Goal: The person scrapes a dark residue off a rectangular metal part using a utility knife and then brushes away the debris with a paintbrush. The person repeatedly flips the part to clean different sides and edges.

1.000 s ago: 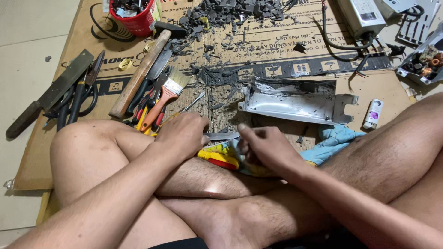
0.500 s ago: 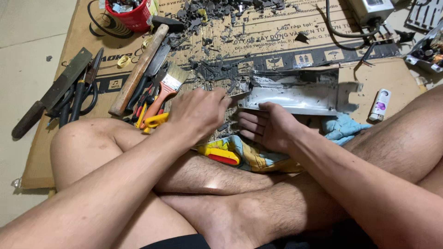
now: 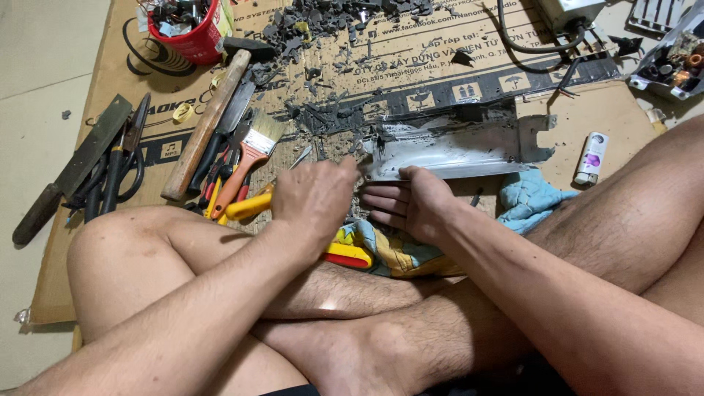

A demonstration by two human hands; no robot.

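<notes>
You sit on a flattened brown cardboard sheet (image 3: 110, 88), and everything else lies relative to it. At its top left corner stands a red plastic bucket (image 3: 192, 38) full of scrap. A wooden-handled hammer (image 3: 207, 125) lies slanting on its left half, with an orange-handled paintbrush (image 3: 248, 158) just beside it. Dark long-bladed shears (image 3: 110, 163) rest at its left edge. Grey broken fragments (image 3: 330, 22) litter its top middle. A small white tube (image 3: 590, 158) lies near its right side, beside a light blue cloth (image 3: 532, 199).

We are seeing a shiny, dented metal sheet (image 3: 455, 150), matt brown cardboard (image 3: 132, 88), a smooth wooden hammer handle (image 3: 205, 128), and soft blue cloth (image 3: 532, 199).
</notes>
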